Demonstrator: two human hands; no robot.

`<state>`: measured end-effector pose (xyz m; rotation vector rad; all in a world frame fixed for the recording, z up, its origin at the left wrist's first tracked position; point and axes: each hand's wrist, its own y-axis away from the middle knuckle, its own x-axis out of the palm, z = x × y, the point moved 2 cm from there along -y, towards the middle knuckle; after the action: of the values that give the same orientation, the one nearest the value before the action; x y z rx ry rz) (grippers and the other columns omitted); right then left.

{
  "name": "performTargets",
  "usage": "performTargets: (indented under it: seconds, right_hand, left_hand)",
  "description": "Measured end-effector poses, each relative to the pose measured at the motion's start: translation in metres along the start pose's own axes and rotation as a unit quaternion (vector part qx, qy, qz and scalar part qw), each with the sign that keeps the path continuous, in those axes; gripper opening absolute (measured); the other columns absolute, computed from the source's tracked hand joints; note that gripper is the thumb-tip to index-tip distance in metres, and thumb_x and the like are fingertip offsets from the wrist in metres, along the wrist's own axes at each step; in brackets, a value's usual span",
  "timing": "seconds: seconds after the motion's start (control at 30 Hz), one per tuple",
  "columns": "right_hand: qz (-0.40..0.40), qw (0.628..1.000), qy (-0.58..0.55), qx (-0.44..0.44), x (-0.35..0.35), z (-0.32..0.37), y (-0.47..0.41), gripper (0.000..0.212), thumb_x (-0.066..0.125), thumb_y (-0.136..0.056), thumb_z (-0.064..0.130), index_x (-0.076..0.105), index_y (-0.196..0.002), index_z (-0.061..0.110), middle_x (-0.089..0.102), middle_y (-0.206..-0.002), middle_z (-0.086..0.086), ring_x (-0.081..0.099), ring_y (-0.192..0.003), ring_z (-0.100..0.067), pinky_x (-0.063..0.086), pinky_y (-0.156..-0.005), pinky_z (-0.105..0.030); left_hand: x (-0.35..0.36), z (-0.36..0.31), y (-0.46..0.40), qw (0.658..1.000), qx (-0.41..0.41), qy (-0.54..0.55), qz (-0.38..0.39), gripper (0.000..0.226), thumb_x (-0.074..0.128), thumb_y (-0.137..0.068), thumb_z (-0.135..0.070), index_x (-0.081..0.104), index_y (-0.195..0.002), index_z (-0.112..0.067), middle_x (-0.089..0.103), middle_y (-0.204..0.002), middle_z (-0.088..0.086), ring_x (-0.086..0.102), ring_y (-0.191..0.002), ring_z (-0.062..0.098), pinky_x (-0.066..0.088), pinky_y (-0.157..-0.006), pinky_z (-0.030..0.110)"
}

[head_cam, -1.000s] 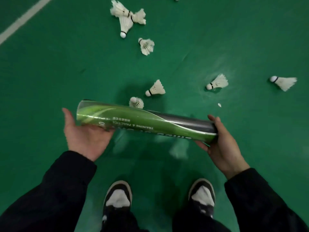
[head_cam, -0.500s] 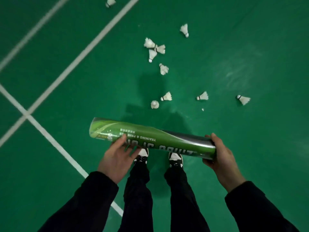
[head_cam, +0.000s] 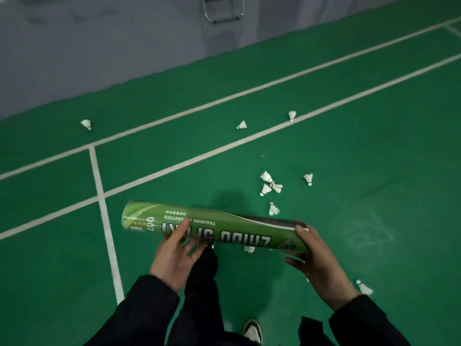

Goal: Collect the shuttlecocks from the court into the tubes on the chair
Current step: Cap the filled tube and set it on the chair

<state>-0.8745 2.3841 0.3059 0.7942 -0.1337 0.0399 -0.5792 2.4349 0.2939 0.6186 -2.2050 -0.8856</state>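
I hold a long green shuttlecock tube (head_cam: 224, 227) level in front of me. My right hand (head_cam: 316, 263) grips its dark right end. My left hand (head_cam: 174, 255) supports it from below near the middle, fingers spread against its side. White shuttlecocks lie on the green court beyond the tube: a cluster of three (head_cam: 269, 183), one (head_cam: 273, 209) just past the tube, one (head_cam: 308, 179) further right. Another shuttlecock (head_cam: 364, 287) lies by my right wrist, and one (head_cam: 249, 248) is half hidden under the tube. The chair's metal legs (head_cam: 222, 11) show at the top edge.
More shuttlecocks lie far off: one (head_cam: 86, 124) at the left, one (head_cam: 242, 125) and one (head_cam: 291, 115) near the white court lines (head_cam: 104, 221). A grey floor strip (head_cam: 99, 46) borders the court at the back. My legs and a shoe (head_cam: 253, 330) are below.
My view has risen from straight down at my feet to the court ahead, and the chair legs and grey strip have come into sight. Both hands keep the tube.
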Motion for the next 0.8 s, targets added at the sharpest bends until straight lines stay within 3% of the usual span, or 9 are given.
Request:
performTargets:
  seconds: [0.07,0.13,0.2,0.27,0.33,0.43,0.57,0.67,0.8]
  right_hand:
    - [0.022,0.999,0.023,-0.012,0.032,0.029,-0.031,0.06,0.084,-0.065,0.057,0.069,-0.118,0.032,0.075,-0.109,-0.006,0.07,-0.093,-0.021,0.055,-0.078,-0.037]
    - [0.046,0.997,0.049,-0.023,0.064,0.061,-0.058,0.055,0.079,-0.073,0.057,0.07,-0.118,0.028,0.075,-0.107,-0.007,0.07,-0.092,-0.022,0.054,-0.081,-0.037]
    - [0.046,0.997,0.052,-0.036,0.097,0.098,-0.087,0.046,0.076,-0.08,0.057,0.073,-0.113,0.026,0.073,-0.102,-0.007,0.067,-0.088,-0.021,0.053,-0.084,-0.038]
    - [0.034,0.998,0.039,-0.048,0.124,0.135,-0.112,0.044,0.076,-0.077,0.059,0.076,-0.105,0.026,0.071,-0.095,-0.004,0.063,-0.081,-0.017,0.053,-0.08,-0.036]
    - [0.022,0.998,0.023,-0.049,0.152,0.173,-0.141,0.041,0.076,-0.076,0.06,0.077,-0.1,0.028,0.069,-0.091,-0.003,0.06,-0.074,-0.017,0.051,-0.076,-0.035]
    - [0.015,0.998,0.0,-0.059,0.186,0.218,-0.183,0.038,0.066,-0.085,0.058,0.073,-0.104,0.026,0.066,-0.087,-0.004,0.058,-0.068,-0.016,0.049,-0.074,-0.035]
    - [0.01,0.996,-0.066,-0.059,0.218,0.272,-0.257,0.05,0.048,-0.096,0.062,0.066,-0.115,0.02,0.067,-0.091,-0.007,0.061,-0.068,-0.018,0.051,-0.073,-0.035]
    - [0.029,0.995,-0.073,-0.069,0.241,0.312,-0.32,0.055,0.045,-0.095,0.064,0.067,-0.12,0.02,0.068,-0.096,-0.008,0.062,-0.074,-0.021,0.05,-0.076,-0.038]
    - [0.025,0.997,-0.051,-0.053,0.286,0.382,-0.411,0.055,0.067,-0.077,0.067,0.068,-0.109,0.022,0.068,-0.091,-0.005,0.062,-0.071,-0.02,0.049,-0.075,-0.039]
  left_hand:
    - [0.0,-0.033,-0.028,1.0,0.023,0.01,-0.004,0.106,0.101,-0.046,-0.048,0.052,-0.135,-0.018,0.058,-0.118,0.008,0.064,-0.107,0.025,0.061,-0.09,0.043]
    - [0.007,-0.071,-0.055,0.998,0.059,0.011,0.001,0.11,0.103,-0.04,-0.046,0.05,-0.132,-0.016,0.067,-0.113,0.007,0.071,-0.101,0.023,0.061,-0.089,0.042]
    - [0.018,-0.115,-0.086,0.996,0.084,0.019,0.012,0.106,0.102,-0.048,-0.04,0.046,-0.135,-0.019,0.073,-0.102,0.005,0.073,-0.097,0.022,0.056,-0.099,0.049]
    - [0.035,-0.155,-0.111,0.994,0.087,0.046,0.049,0.066,0.088,-0.077,-0.028,0.045,-0.126,-0.023,0.075,-0.099,0.005,0.072,-0.1,0.025,0.048,-0.107,0.054]
    - [0.054,-0.198,-0.14,0.99,0.084,0.067,0.09,0.038,0.076,-0.088,-0.018,0.05,-0.115,-0.019,0.073,-0.109,0.009,0.07,-0.11,0.03,0.048,-0.107,0.055]
    - [0.081,-0.253,-0.181,0.991,0.074,0.047,0.102,0.044,0.085,-0.071,-0.018,0.054,-0.102,-0.021,0.071,-0.11,0.009,0.069,-0.109,0.028,0.057,-0.095,0.049]
    - [0.12,-0.316,-0.251,0.993,0.07,0.023,0.093,0.069,0.103,-0.049,-0.026,0.053,-0.094,-0.019,0.072,-0.107,0.012,0.071,-0.107,0.03,0.058,-0.093,0.048]
    - [0.144,-0.364,-0.313,0.994,0.056,0.018,0.093,0.072,0.102,-0.052,-0.027,0.053,-0.104,-0.017,0.07,-0.12,0.017,0.066,-0.119,0.038,0.059,-0.092,0.047]
    - [0.187,-0.434,-0.393,0.996,0.059,-0.004,0.067,0.056,0.084,-0.081,-0.022,0.049,-0.124,-0.017,0.067,-0.133,0.021,0.066,-0.121,0.035,0.058,-0.093,0.048]
